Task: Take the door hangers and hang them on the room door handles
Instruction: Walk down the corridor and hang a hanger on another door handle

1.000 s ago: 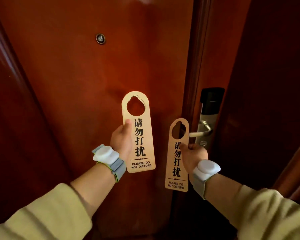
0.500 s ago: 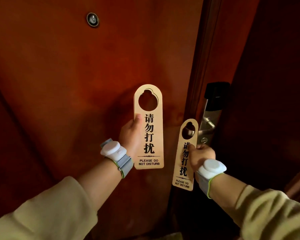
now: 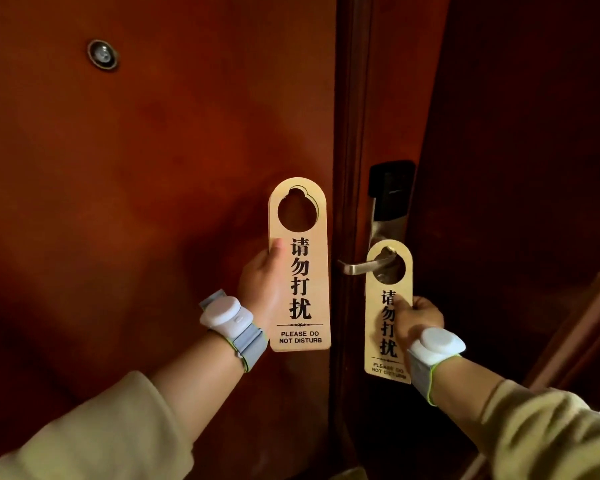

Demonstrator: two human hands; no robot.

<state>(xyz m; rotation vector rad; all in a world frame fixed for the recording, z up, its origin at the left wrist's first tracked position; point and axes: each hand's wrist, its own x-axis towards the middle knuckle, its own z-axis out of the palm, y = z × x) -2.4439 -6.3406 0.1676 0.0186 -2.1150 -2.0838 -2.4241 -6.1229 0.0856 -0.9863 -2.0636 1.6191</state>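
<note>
Two tan "Please do not disturb" door hangers are in view. My left hand [image 3: 262, 284] grips the first hanger [image 3: 300, 292] by its left edge and holds it upright in front of the red-brown door [image 3: 153, 168]. My right hand [image 3: 418, 315] pinches the second hanger [image 3: 378, 327] at mid height. The silver lever handle [image 3: 362, 266] passes through that hanger's round hole, its free end pointing left. The handle belongs to a lock plate with a black card reader [image 3: 392, 192] on top.
A peephole [image 3: 102, 54] sits high on the door at upper left. A dark door frame [image 3: 350, 133] runs vertically between the two hangers. Dark wood panelling [image 3: 516, 168] fills the right side. Both wrists wear white sensor bands.
My right hand has moved the second hanger right, and its hole now sits over the lever handle. The left hand has kept its hanger upright. The view has shifted.
</note>
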